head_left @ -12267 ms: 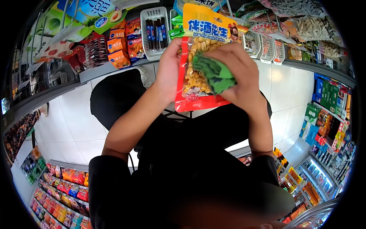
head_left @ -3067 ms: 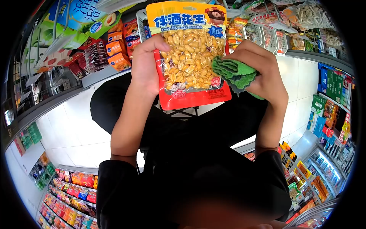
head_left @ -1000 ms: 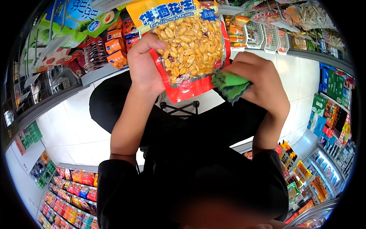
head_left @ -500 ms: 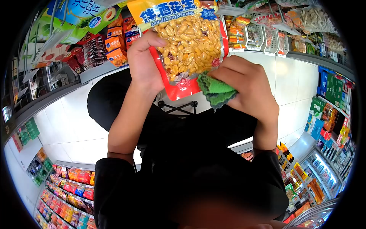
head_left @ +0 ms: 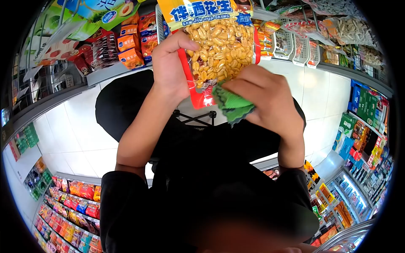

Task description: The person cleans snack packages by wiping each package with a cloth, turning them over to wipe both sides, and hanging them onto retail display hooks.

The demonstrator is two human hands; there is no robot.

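Bag of peanuts is held up above the legs and before the shelf, slightly tilted. Its left edge is gripped by the left hand, the thumb laid over the front; the other fingers are hidden behind, and how far they reach cannot be told. In the right hand, a folded green cloth is clamped between thumb and fingers, and the bag's lower right corner is covered by it.

Since a grip is seen at one edge only, the bag could be swung about the thumb if that corner is pushed too hard. Were the grip loosened, it could be dropped onto the legs, the crossed frame or the floor. The film could be creased, or nuts crushed, by too firm a press. A loose fold of cloth could be snagged on the corner and tugged free. By a wide swing, the orange packs could be knocked.
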